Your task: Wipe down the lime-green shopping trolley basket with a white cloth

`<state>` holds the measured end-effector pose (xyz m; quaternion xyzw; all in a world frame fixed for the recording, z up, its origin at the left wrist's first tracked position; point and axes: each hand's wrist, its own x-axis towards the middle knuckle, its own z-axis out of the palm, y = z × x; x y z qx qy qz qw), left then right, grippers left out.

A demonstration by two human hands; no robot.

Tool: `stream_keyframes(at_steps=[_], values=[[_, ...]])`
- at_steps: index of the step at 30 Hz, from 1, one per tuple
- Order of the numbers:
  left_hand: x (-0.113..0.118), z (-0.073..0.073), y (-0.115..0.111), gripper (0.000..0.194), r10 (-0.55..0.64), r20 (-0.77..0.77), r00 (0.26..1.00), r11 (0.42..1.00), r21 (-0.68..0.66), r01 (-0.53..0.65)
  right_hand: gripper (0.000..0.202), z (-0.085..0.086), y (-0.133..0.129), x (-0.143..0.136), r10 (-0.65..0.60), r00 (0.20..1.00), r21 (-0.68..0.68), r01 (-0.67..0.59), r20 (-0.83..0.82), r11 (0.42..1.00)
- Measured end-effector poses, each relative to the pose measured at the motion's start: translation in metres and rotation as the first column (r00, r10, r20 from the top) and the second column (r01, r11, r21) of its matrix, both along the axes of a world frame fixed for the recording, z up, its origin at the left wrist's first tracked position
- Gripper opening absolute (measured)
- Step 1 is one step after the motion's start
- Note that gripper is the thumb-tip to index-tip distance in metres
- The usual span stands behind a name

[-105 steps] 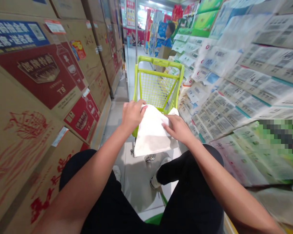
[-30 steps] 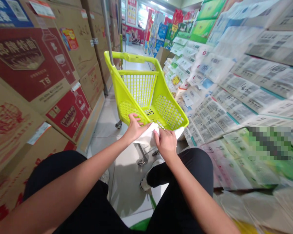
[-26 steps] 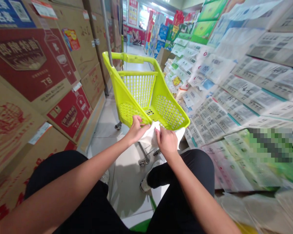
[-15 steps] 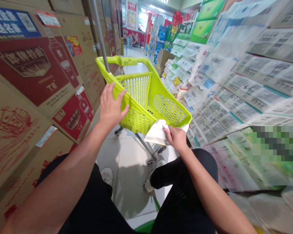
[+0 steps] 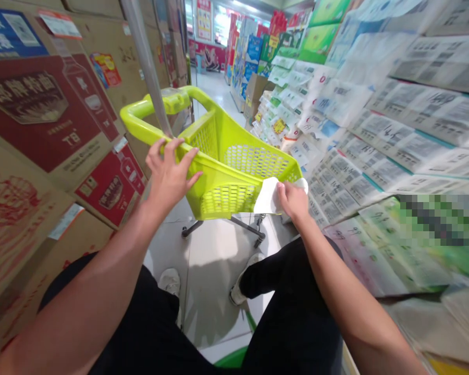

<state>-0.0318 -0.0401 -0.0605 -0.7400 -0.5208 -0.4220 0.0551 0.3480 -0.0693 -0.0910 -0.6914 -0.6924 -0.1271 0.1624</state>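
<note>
A lime-green plastic shopping cart [image 5: 234,179] stands turned in front of me, its handle end at the left. My left hand [image 5: 170,172] rests on the near side rim with its fingers spread and their tips over the edge. My right hand [image 5: 294,200] is closed on a white cloth [image 5: 266,197] and presses it against the cart's corner at the right. The cloth drapes over the rim, and part of it is hidden by the hand. A metal pole [image 5: 150,78] rises close beside the handle, partly in front of it.
Cardboard cartons [image 5: 27,109] are stacked along the left. Plastic-wrapped packs [image 5: 410,140] with handwritten prices are piled on the right. A green rounded object [image 5: 231,359] shows between my legs. The tiled aisle [image 5: 214,88] runs on behind the cart.
The cart has swung round, its handle end coming left and nearer and its near side now more square to me. My right hand and the cloth have shifted slightly right and up.
</note>
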Motion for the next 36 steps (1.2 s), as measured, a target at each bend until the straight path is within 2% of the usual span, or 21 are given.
stream_keyframes(at_steps=[2,4,7,9,10,12,14,16,19,22,25,28,30,33,36], values=[[0.014,-0.001,-0.002,0.042,-0.029,-0.048,0.998,1.0,0.008,0.029,0.059,0.006,0.003,-0.028,0.041,0.999,-0.002,-0.041,-0.002,0.999],[0.024,-0.002,-0.003,0.03,-0.056,-0.099,0.993,0.997,0.043,0.06,0.057,0.015,0.005,-0.06,0.166,0.986,0.001,-0.166,-0.016,0.986],[0.027,-0.007,0.001,0.028,-0.059,-0.165,0.984,0.987,0.136,0.082,0.056,0.027,0.009,-0.103,0.392,0.916,0.023,-0.391,-0.088,0.92],[0.02,-0.01,0.004,0.031,-0.082,-0.203,0.976,0.975,0.186,0.121,0.058,0.032,0.011,-0.118,0.474,0.869,0.035,-0.474,-0.139,0.88],[0.016,-0.011,0.005,0.032,-0.101,-0.224,0.969,0.969,0.2,0.147,0.059,0.033,0.011,-0.12,0.48,0.864,0.03,-0.481,-0.153,0.876],[0.006,-0.013,0.006,0.034,-0.107,-0.261,0.959,0.958,0.231,0.17,0.062,0.032,0.01,-0.111,0.398,0.907,-0.004,-0.403,-0.139,0.915],[-0.001,-0.013,0.003,0.045,-0.044,-0.276,0.96,0.951,0.282,0.125,0.062,0.027,0.008,-0.089,0.231,0.97,-0.043,-0.234,-0.07,0.971],[-0.003,-0.013,0.0,0.058,0.031,-0.258,0.966,0.941,0.334,0.059,0.061,0.023,0.005,-0.061,0.059,0.998,-0.066,-0.059,0.003,0.996],[-0.002,-0.012,-0.002,0.057,0.05,-0.191,0.98,0.935,0.354,0.021,0.064,0.02,-0.001,-0.03,-0.083,0.995,-0.135,0.09,0.056,0.987],[0.005,-0.015,-0.001,0.049,0.037,-0.126,0.991,0.938,0.346,0.008,0.07,0.024,-0.003,-0.033,-0.128,0.99,-0.192,0.138,0.068,0.972],[0.015,-0.02,-0.001,0.051,0.049,-0.101,0.994,0.943,0.333,-0.012,0.071,0.034,-0.001,-0.071,-0.067,0.997,-0.203,0.073,0.036,0.976],[0.025,-0.024,-0.004,0.051,0.072,-0.114,0.991,0.941,0.338,-0.029,0.076,0.048,0.006,-0.117,0.109,0.994,-0.202,-0.112,-0.028,0.973],[0.027,-0.025,-0.008,0.046,0.069,-0.103,0.992,0.947,0.32,-0.033,0.084,0.057,0.012,-0.136,0.238,0.969,-0.239,-0.246,-0.059,0.94],[0.024,-0.024,-0.013,0.039,0.033,-0.071,0.997,0.96,0.28,-0.012,0.093,0.065,0.018,-0.136,0.346,0.934,-0.324,-0.355,-0.086,0.877],[0.016,-0.021,-0.016,0.042,0.017,-0.112,0.994,0.954,0.3,0.017,0.089,0.063,0.018,-0.111,0.363,0.926,-0.346,-0.377,-0.107,0.859]])
